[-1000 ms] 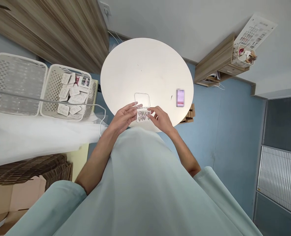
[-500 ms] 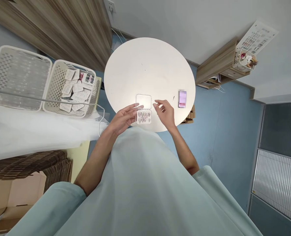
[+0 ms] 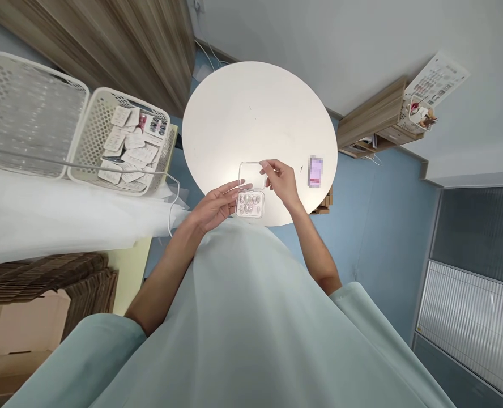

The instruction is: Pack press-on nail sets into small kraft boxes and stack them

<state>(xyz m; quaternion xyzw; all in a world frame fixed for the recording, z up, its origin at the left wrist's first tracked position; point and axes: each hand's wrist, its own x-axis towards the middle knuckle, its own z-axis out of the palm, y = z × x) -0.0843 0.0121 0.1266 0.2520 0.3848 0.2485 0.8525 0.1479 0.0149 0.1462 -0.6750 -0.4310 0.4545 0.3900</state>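
A small clear plastic case (image 3: 250,215) lies open at the near edge of the round white table (image 3: 255,107). Two rows of decorated press-on nails (image 3: 248,199) sit in its lower half. My left hand (image 3: 213,209) grips the case from the left side, thumb by the lower half and fingers behind the raised clear lid (image 3: 250,171). At the lid's upper right corner, my right hand (image 3: 282,182) has thumb and index finger pinched on the edge.
A phone (image 3: 315,171) with a blurred screen lies on the right of the table. To the left stand a white basket (image 3: 90,141) of white cards and another basket (image 3: 79,102) of clear plastic pieces. A grey cable (image 3: 136,171) crosses in front. Flattened cardboard (image 3: 43,277) is stacked at lower left.
My right hand has moved left onto the lid's upper right corner and closed on it. My left hand keeps its hold on the case. The whole view has shifted slightly.
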